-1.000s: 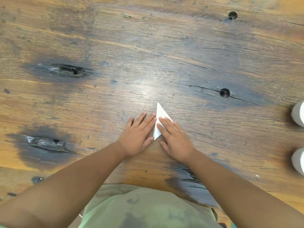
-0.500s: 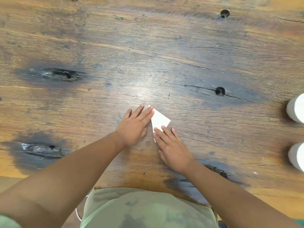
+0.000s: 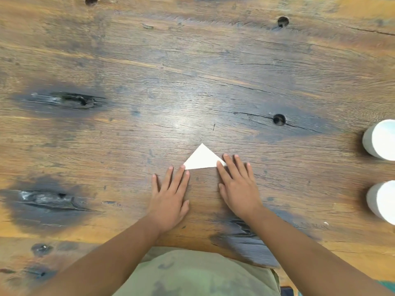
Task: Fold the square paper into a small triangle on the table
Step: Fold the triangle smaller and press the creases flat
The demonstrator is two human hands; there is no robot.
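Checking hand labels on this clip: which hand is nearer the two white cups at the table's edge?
Right. The right hand lies flat between the paper triangle and the white cups, fingertips on the triangle's right corner. The left hand is beyond the triangle's left corner, farther away.

Two white cylinders at right edge

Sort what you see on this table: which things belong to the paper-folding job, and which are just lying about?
Part of the job:
- white paper triangle, lying flat on the wooden table
- left hand, fingertips at its left corner
- right hand, fingers on its right corner

Just lying about:
- two white cylinders at the table's right edge, one farther, one nearer
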